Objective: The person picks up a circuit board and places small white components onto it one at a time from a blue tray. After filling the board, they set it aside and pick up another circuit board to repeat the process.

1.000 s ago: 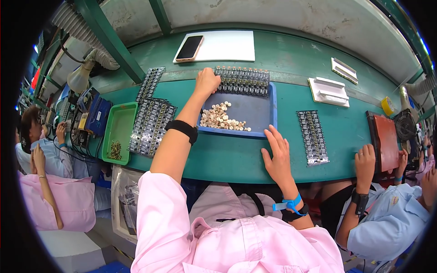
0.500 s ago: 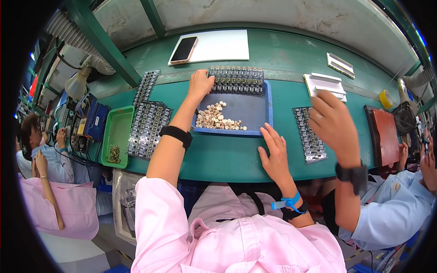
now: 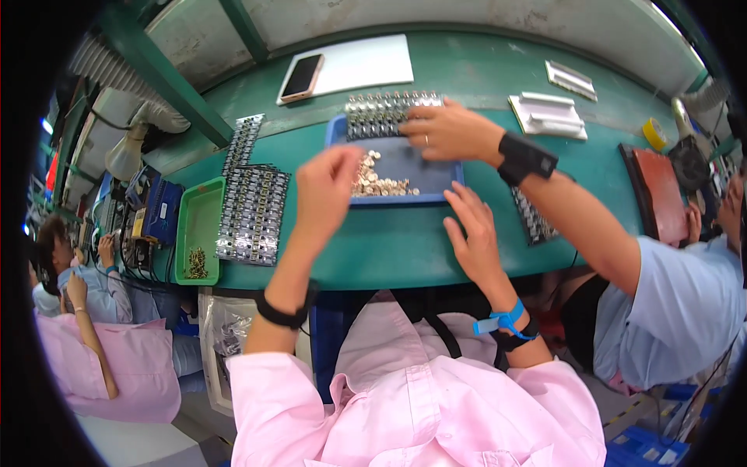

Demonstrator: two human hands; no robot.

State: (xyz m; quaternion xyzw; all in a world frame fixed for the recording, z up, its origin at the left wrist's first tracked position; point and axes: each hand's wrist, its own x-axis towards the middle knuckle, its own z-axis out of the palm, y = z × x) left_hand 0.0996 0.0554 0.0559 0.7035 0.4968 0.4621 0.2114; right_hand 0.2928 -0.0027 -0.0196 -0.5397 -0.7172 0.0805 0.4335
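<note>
My left hand (image 3: 325, 187) is raised over the left front of a blue tray (image 3: 401, 201), next to a heap of small round, pale coppery parts (image 3: 381, 187). Motion smears its fingers, so whether they hold anything is unclear. My right hand (image 3: 476, 233) is open at the tray's near right corner, fingers apart, thumb out. A panel of small circuit boards (image 3: 373, 117) lies across the tray's far side, topped by a row of round parts. From the right, a co-worker's hand (image 3: 451, 132) reaches onto that panel's right end.
Stacked board panels (image 3: 253, 214) lie left of the tray, beside a green bin (image 3: 204, 214) with small brass-coloured parts. Another panel (image 3: 531, 218) is partly under the co-worker's arm. A phone (image 3: 303, 76) rests on a white sheet (image 3: 366, 66) behind; white fixtures (image 3: 547, 117) stand back right.
My left hand has left the panel's left end and come back toward me, over the tray's left front. The co-worker's hand has swung left onto the panel. My right hand stays at the tray corner.
</note>
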